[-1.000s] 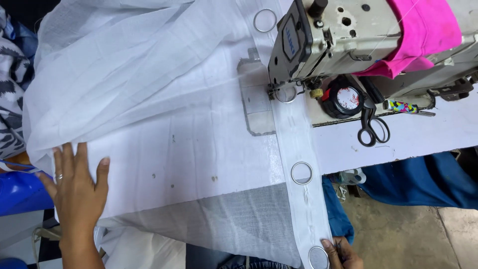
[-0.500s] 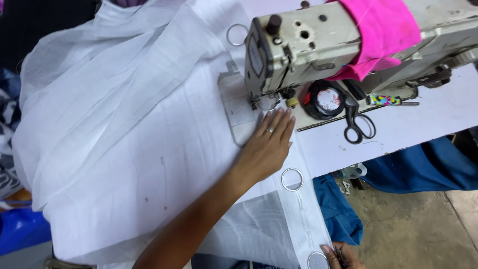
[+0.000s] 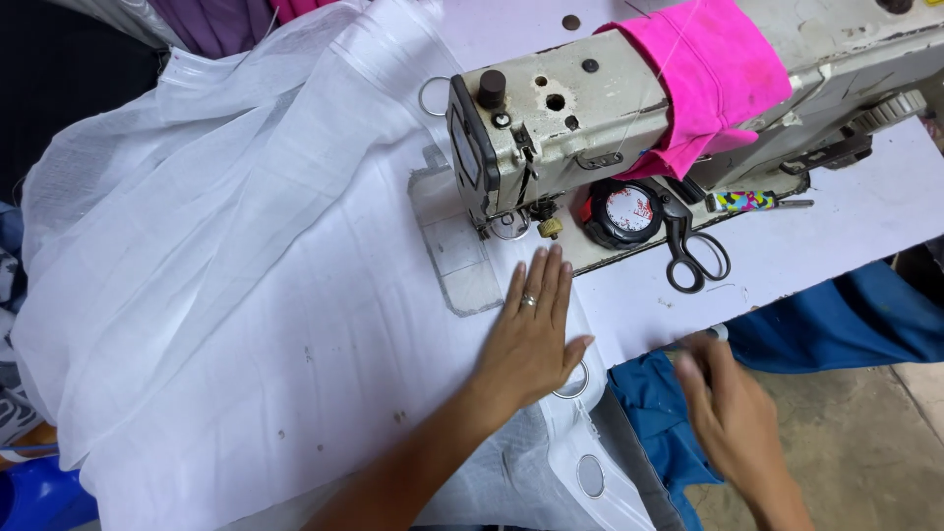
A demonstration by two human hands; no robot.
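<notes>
White sheer curtain fabric (image 3: 226, 295), thin and creased, with a denser band carrying metal eyelets (image 3: 590, 476), lies spread on the table (image 3: 846, 236) to the left of and in front of the sewing machine (image 3: 610, 118). The left hand (image 3: 531, 334) rests flat on the band just before the machine's needle, fingers (image 3: 551, 280) extended and close together, gripping nothing. The right hand (image 3: 733, 413), blurred, is off the table's edge below the machine; its finger state cannot be determined. Black scissors (image 3: 693, 251) lie beside the machine's base.

Sheer white curtain (image 3: 246, 295) spread flat across the table, bunched at the far left, ringed eyelet band (image 3: 575, 413) running under the needle
</notes>
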